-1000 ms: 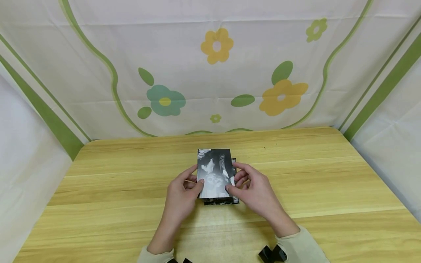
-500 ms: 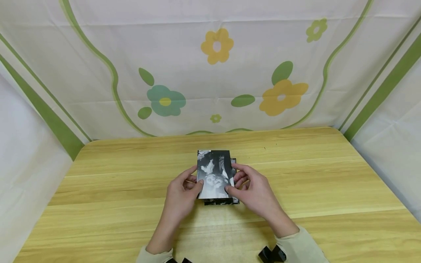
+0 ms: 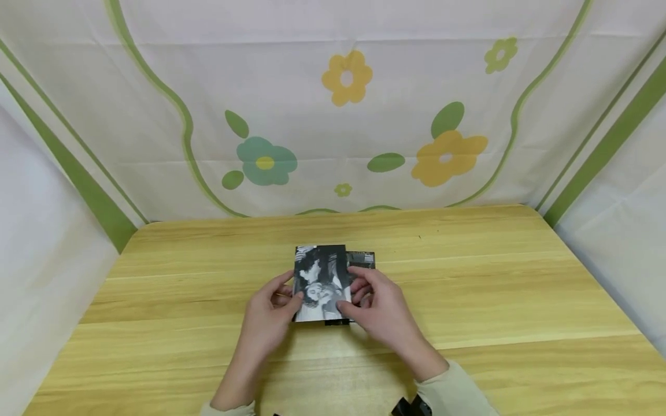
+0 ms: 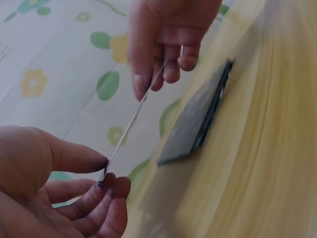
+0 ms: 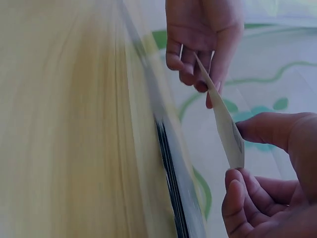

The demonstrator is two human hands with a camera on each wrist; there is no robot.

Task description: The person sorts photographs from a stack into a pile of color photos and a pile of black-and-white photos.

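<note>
A black-and-white photo print [image 3: 319, 283] is held up by both hands in the head view. The left hand [image 3: 267, 315] pinches its left edge between thumb and fingers. On the opposite edge, the right hand [image 3: 380, 309] grips it the same way. Below and slightly right lies a dark stack of prints or cards [image 3: 361, 259], partly covered by the photo. Seen edge-on in the left wrist view, the photo [image 4: 126, 131] is thin and clear of the stack [image 4: 198, 119]. The right wrist view shows its pale back [image 5: 225, 126] above the layered stack [image 5: 173, 178].
The wooden table [image 3: 182, 306] spreads out around the hands. White cloth with flower prints [image 3: 312, 133] hangs behind it, and white side panels [image 3: 47, 231] flank it. A black device [image 3: 411, 406] sits at the right sleeve.
Both hands have shifted left and a little nearer the person, carrying the photo with them. More of the stack's right part now shows. The head view has also shifted slightly.
</note>
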